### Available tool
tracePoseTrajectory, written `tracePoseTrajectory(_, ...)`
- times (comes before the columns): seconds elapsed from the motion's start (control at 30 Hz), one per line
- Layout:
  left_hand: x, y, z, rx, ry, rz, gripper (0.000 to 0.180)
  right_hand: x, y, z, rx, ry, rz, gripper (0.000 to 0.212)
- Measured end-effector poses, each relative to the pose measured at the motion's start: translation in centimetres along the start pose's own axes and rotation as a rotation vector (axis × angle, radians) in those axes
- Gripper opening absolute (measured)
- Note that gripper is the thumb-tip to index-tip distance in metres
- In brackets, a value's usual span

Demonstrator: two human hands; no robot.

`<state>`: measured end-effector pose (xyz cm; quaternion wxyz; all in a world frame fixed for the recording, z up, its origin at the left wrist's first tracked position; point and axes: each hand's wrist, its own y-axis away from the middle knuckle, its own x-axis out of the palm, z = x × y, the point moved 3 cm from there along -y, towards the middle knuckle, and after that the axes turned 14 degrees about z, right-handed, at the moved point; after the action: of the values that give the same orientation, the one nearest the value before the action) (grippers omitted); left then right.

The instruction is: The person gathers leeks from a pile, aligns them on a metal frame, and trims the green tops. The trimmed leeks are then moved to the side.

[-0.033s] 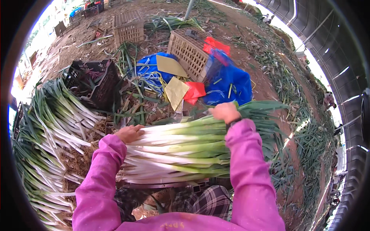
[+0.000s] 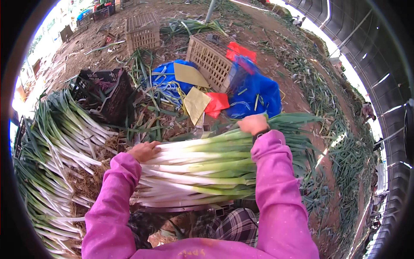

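A wide layer of leeks [image 2: 194, 168] lies crosswise in front of me on a low stand, white ends to the left and green leaves to the right. My left hand [image 2: 145, 151] rests at the white ends on the far side, fingers curled over a leek. On the far edge, my right hand [image 2: 253, 124] is closed around the green part of a leek, a dark band at its wrist. To my left, a big heap of leeks [image 2: 56, 146] shows brown, bushy roots turned toward the stand.
Beyond the stand lie a black crate [image 2: 103, 93], a tipped tan crate [image 2: 210, 58], blue plastic sheeting [image 2: 258, 93], red pieces [image 2: 217, 103] and yellow card-like sheets [image 2: 196, 105]. Another tan crate [image 2: 142, 32] stands farther back. Leaf scraps [image 2: 349, 159] cover the ground at right.
My right hand has shifted very slightly to the right along the far edge of the leeks. My left hand stays at the white ends.
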<state>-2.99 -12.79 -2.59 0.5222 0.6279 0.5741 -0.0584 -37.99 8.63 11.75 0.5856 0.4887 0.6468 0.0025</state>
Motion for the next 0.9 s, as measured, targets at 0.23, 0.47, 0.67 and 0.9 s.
tracePoseTrajectory(0.23, -0.1, 0.8, 0.2, -0.021, -0.002, -0.007, 0.05, 1.9, 4.7, -9.8, 0.315, -0.125, -0.313, 0.036)
tracePoseTrajectory(0.47, -0.5, 0.5, -1.1, -0.033, 0.0, 0.02, 0.047, 9.2, 1.7, -15.1, -0.086, -0.501, -0.689, 0.041)
tracePoseTrajectory(0.67, -1.5, 0.3, -2.4, 0.176, -0.202, 0.03, 0.032, 10.1, -2.4, -17.9, -0.186, -0.454, -0.293, 0.048)
tracePoseTrajectory(0.9, -1.3, 0.2, -1.1, 0.023, -0.022, 0.092, 0.042, 6.0, -1.3, -14.8, 0.115, 0.018, -0.391, 0.038)
